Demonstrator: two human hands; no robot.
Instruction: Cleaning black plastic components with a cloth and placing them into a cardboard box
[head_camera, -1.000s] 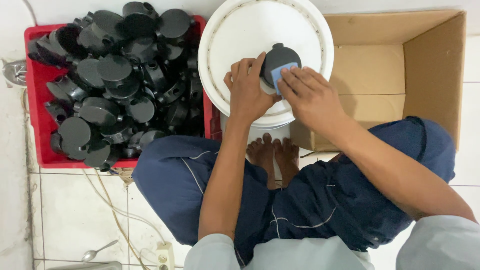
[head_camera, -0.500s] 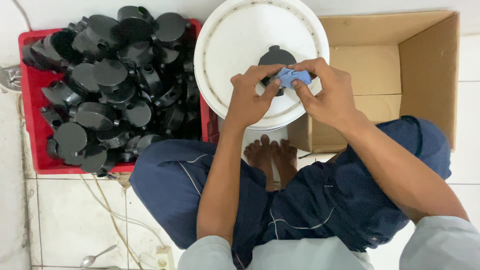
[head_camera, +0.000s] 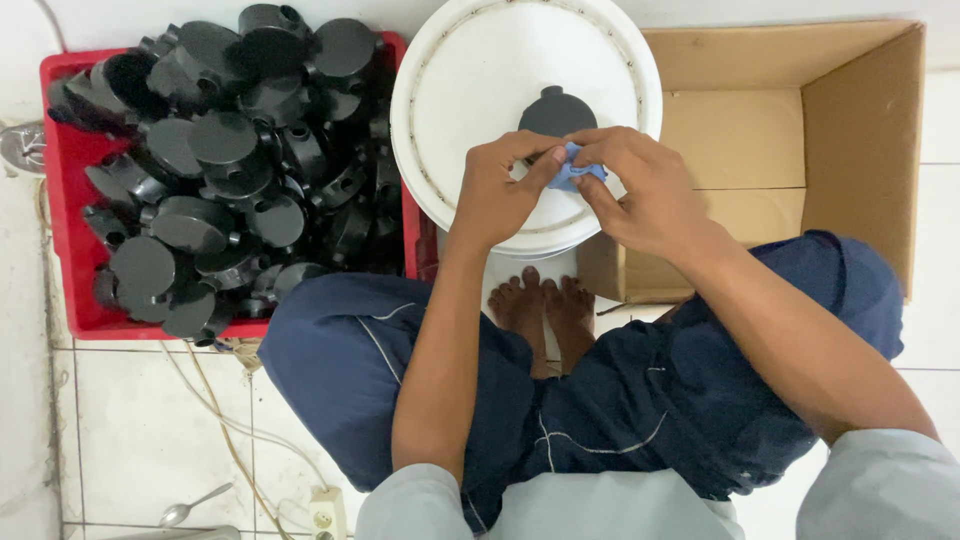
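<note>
floor (head_camera: 130, 420): white tile | red crate (head_camera: 62, 210) | white bucket (head_camera: 440, 120) | cardboard box (head_camera: 860, 150)

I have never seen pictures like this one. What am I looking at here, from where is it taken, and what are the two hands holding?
There is no machine here. A camera worn on a person's head looks straight down, so you see that person's own arms, lap and bare feet. The person sits on a white tiled floor.

In front stands a round white plastic bucket lid. A dark grey round plastic part lies on it. The left hand and the right hand meet above the lid and together pinch a small blue piece; what it is cannot be told.

To the left is a red plastic crate heaped with black round plastic parts. To the right is an open brown cardboard box.
</note>
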